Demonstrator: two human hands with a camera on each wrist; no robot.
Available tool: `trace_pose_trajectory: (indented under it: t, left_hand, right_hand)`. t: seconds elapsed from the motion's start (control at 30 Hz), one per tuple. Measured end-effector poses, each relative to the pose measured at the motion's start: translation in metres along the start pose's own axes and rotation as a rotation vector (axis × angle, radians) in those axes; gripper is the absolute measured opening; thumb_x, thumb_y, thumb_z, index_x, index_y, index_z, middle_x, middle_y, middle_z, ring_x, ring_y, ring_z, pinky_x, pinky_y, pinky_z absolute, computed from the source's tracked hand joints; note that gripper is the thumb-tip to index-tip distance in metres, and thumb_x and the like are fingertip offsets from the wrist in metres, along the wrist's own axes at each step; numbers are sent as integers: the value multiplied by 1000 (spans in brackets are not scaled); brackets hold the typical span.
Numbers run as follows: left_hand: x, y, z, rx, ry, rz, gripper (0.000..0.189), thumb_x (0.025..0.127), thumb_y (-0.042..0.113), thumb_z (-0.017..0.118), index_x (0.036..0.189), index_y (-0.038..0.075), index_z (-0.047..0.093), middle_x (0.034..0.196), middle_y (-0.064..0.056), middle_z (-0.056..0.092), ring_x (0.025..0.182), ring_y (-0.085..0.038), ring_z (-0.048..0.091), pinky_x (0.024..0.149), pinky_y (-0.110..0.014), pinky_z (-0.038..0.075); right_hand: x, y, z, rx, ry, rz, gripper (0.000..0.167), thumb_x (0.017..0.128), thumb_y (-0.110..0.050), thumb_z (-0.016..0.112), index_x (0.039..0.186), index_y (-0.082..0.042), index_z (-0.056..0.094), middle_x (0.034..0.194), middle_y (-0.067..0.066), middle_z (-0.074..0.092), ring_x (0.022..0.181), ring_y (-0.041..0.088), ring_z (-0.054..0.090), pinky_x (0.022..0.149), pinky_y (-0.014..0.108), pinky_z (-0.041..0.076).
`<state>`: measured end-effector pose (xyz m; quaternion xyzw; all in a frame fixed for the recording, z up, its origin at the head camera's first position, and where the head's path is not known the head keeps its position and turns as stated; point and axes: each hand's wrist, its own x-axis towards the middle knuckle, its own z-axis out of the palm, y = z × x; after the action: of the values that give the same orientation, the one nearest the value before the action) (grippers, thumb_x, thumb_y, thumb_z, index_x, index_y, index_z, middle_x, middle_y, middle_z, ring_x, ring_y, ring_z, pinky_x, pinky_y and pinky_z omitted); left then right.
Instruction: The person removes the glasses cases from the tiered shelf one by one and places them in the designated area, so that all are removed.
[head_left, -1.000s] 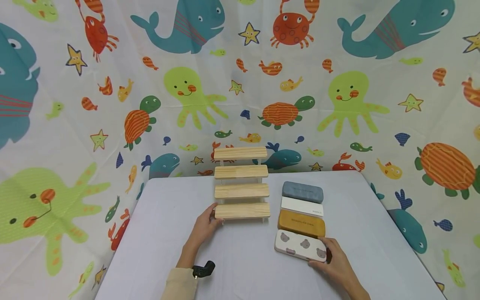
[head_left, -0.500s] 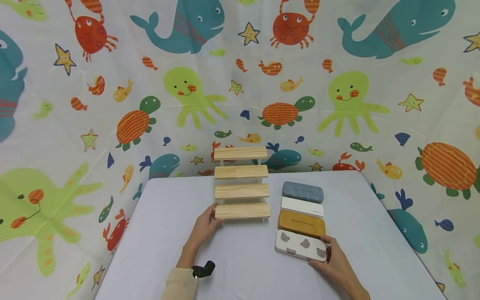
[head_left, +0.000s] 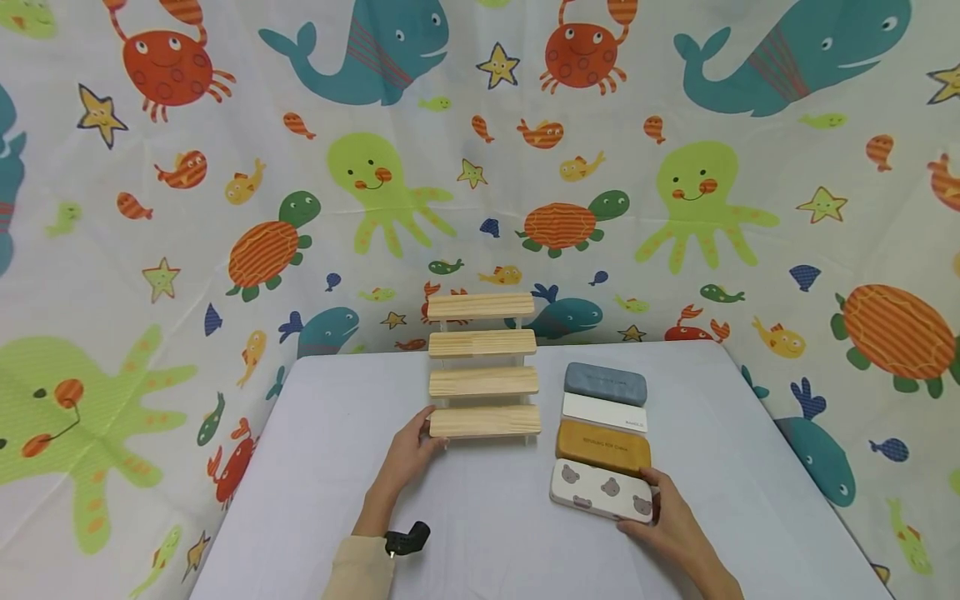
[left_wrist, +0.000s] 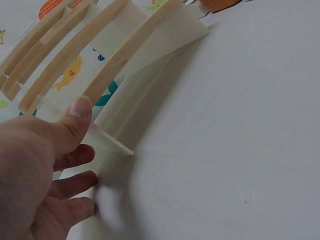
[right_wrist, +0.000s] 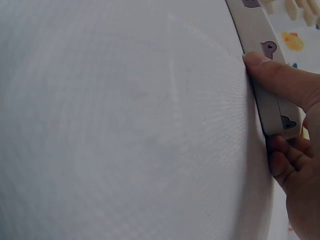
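Note:
A wooden display stand [head_left: 484, 422] with several stepped planks on clear side panels stands at the middle of the table in the head view. My left hand [head_left: 408, 454] holds the left end of its lowest plank, thumb on the plank's end [left_wrist: 92, 95]. To the right, slim glasses cases lie in a column: blue-grey [head_left: 605, 384], white [head_left: 604, 413], mustard [head_left: 603, 447] and, nearest, white with grey bears [head_left: 602, 490]. My right hand [head_left: 666, 523] grips the bear-print glasses case at its right end, its thumb along the front side in the right wrist view [right_wrist: 280, 80].
A white cloth covers the table [head_left: 322, 433]. Behind it and along both sides hangs a curtain [head_left: 480, 108] printed with sea animals. A black band with a small device [head_left: 407, 539] sits on my left wrist.
The fingers of my right hand have shifted slightly along the end of the bear-print case. My left hand, the stand and the cases look unmoved; the curtain at the left has shifted leftward.

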<state>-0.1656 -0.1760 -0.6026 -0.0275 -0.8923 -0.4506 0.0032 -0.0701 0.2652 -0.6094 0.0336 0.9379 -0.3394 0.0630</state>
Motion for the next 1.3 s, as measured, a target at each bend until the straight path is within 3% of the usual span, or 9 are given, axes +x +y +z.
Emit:
trace_pose_trajectory:
  t: [0.23, 0.6, 0.8, 0.93, 1.3]
  left_hand:
    - [0, 0, -1, -3, 0, 2, 71, 89, 20, 75, 150, 6, 42, 124, -18, 70, 124, -33, 62, 110, -55, 46]
    - [-1, 1, -3, -8, -4, 8, 71, 89, 20, 75, 150, 5, 43, 123, -17, 71, 123, -33, 63, 110, -55, 46]
    - [-1, -1, -2, 9, 6, 34, 70, 89, 22, 75, 149, 5, 43, 125, -18, 70, 123, -34, 63, 108, -55, 48]
    - [-2, -2, -1, 35, 22, 72, 69, 90, 22, 75, 148, 1, 44, 123, -18, 70, 121, -35, 64, 104, -55, 50]
    - [-3, 3, -1, 5, 3, 26, 70, 90, 21, 74, 150, 4, 42, 121, -16, 71, 120, -32, 64, 108, -55, 48]
  right_hand:
    - [0, 3, 1, -19, 5, -41, 113, 65, -42, 93, 149, -1, 31, 130, 18, 48, 95, 18, 50, 71, 19, 45]
    - [0, 4, 1, -29, 106, -169, 101, 69, -50, 89, 143, -2, 39, 122, 13, 47, 81, 7, 45, 63, 16, 43]
    - [3, -3, -7, -45, 53, -77, 99, 75, -61, 80, 146, -7, 37, 123, 10, 46, 84, 11, 46, 62, 17, 41]
    - [6, -8, -12, -50, 38, -45, 97, 78, -60, 79, 146, -6, 37, 122, 11, 46, 86, 15, 47, 62, 18, 41]
    - [9, -17, -25, -73, 136, -115, 78, 86, -51, 76, 138, -2, 45, 113, 11, 51, 83, 14, 45, 59, 18, 36]
